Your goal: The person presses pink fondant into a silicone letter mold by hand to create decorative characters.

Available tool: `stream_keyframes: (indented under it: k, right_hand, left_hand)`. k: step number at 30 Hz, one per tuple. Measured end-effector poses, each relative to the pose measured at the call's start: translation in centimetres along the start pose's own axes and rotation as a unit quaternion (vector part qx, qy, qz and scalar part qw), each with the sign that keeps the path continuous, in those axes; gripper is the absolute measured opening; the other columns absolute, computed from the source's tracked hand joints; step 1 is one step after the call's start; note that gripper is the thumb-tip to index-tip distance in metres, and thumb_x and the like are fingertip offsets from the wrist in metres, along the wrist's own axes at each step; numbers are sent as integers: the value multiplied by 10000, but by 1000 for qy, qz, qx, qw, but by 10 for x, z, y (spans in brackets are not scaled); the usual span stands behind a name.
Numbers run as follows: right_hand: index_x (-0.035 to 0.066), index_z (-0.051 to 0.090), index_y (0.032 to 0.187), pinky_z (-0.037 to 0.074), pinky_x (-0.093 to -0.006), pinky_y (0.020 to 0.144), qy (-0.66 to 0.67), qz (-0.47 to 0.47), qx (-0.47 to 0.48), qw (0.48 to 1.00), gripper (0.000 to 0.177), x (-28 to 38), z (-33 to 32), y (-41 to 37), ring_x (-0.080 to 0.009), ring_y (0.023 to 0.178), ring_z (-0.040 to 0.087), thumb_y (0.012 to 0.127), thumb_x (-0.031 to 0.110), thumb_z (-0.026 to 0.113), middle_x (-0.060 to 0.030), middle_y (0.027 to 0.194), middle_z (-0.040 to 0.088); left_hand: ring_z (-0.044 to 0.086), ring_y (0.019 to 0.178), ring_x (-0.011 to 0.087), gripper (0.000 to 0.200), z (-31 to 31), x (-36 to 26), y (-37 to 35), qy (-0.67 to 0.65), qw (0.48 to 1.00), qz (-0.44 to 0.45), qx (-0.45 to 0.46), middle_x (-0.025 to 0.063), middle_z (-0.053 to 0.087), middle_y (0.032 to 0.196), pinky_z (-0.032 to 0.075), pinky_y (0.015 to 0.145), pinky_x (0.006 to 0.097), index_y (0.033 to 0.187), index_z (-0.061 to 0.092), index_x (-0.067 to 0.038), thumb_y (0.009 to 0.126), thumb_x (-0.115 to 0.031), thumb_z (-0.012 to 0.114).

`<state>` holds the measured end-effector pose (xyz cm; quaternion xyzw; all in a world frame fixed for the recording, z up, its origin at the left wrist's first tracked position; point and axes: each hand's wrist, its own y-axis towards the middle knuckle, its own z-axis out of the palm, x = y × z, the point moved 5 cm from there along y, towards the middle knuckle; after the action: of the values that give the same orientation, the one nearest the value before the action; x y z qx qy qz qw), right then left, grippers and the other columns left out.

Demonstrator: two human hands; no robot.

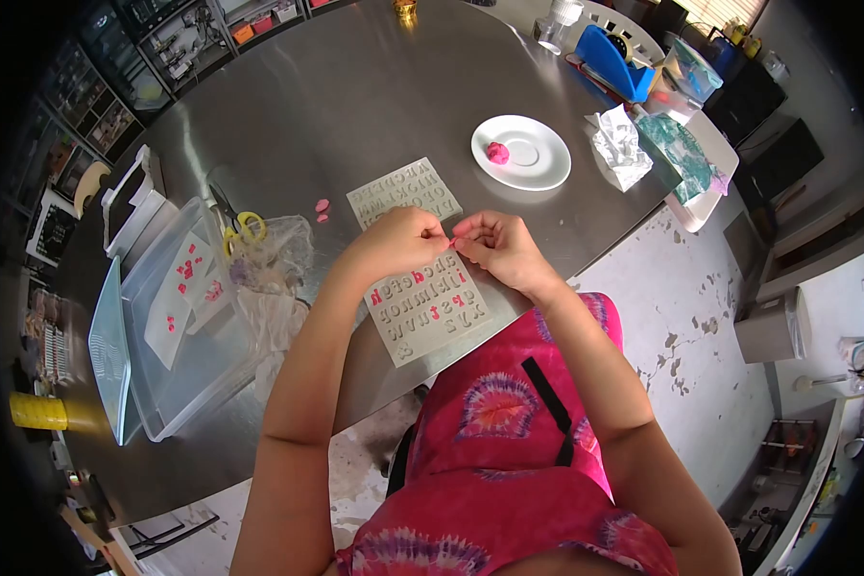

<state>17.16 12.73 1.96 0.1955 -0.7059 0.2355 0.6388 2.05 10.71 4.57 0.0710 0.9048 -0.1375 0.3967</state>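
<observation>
Both hands meet above a grey letter mould (408, 331) lying on the metal table. My left hand (403, 240) is closed, its fingertips pinching a small pink piece (452, 244). From the other side, the thumb and index finger of my right hand (505, 252) close on the same piece. Pink material fills several letter cavities in the mould. A second patterned mould (408, 184) lies just beyond my left hand, partly covered by it. Small pink bits (323, 205) rest on the table to the left. A white saucer (547, 165) holds a pink lump (497, 153).
Left on the metal table (355, 86) are a clear plastic box (178, 403) with paper and pink pieces, yellow-handled scissors (251, 228) and a crumpled plastic bag (283, 252). Crumpled tissue (620, 149), a blue tape dispenser (612, 65) and a white tray (693, 216) stand at right.
</observation>
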Motion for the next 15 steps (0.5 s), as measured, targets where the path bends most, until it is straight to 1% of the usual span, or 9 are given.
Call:
stream_keyframes:
  k: [2,3,4,5,6,8,12,14,15]
  right_hand:
    - [-23,605,969,481,-205,596,-23,14,-24,999,109,-1,-2,-1,-46,726,590,888,47,624,-28,807,644]
    - [-23,605,969,481,-205,596,-24,13,-24,999,109,-2,-2,-1,-46,726,590,888,47,624,-28,807,644]
    - [-24,633,941,494,-229,601,-38,8,-31,999,103,-5,-2,-1,-70,700,604,862,41,641,-51,784,659]
    - [-24,661,914,507,-253,606,-53,3,-39,998,99,-7,-2,-2,-94,675,618,835,35,659,-74,761,674]
    - [-24,661,914,507,-253,606,-53,2,-38,998,99,-9,-2,-3,-94,675,618,835,35,659,-74,761,674]
    - [-13,676,886,509,-288,606,-204,-145,-59,966,90,4,2,-7,-130,642,627,822,49,662,-103,733,675]
    - [8,682,893,511,-313,611,-226,-134,-72,962,103,11,6,-10,-159,626,623,809,66,666,-121,744,670]
    - [1,674,894,504,-285,620,-224,-115,-71,965,114,11,5,-11,-111,645,597,828,94,687,-62,754,662]
    - [1,674,894,504,-285,620,-224,-115,-72,965,114,12,4,-11,-111,645,597,828,94,687,-62,754,662]
  left_hand:
    - [599,625,128,182,1,3,0,6,1000,-5,-4,63,665,713,470,583,294,869,659,17,844,-154,602]
    - [601,628,126,181,0,1,0,-11,1000,15,-19,68,664,709,468,583,295,864,660,15,840,-155,605]
    - [603,630,125,179,-2,0,-1,-27,998,35,-34,74,663,705,466,583,296,859,661,14,835,-155,607]
    - [603,630,125,179,-2,0,-1,-27,998,36,-34,74,663,705,466,583,296,859,661,14,835,-155,607]
    - [610,627,128,178,-4,-5,-4,-13,1000,19,-18,79,664,699,467,578,295,858,663,12,831,-156,609]
    - [616,623,132,177,-5,-8,-7,1,1000,2,-3,85,664,692,467,573,295,858,665,9,826,-156,611]
    - [630,597,155,171,-2,-7,-7,43,999,24,6,103,666,676,473,556,300,856,670,6,807,-141,600]
    - [635,590,165,170,0,-6,-6,54,998,38,2,108,668,675,477,553,304,857,673,4,799,-136,596]
    - [640,593,169,173,-1,-7,-5,58,998,31,-11,116,671,679,480,556,307,851,677,7,792,-134,598]
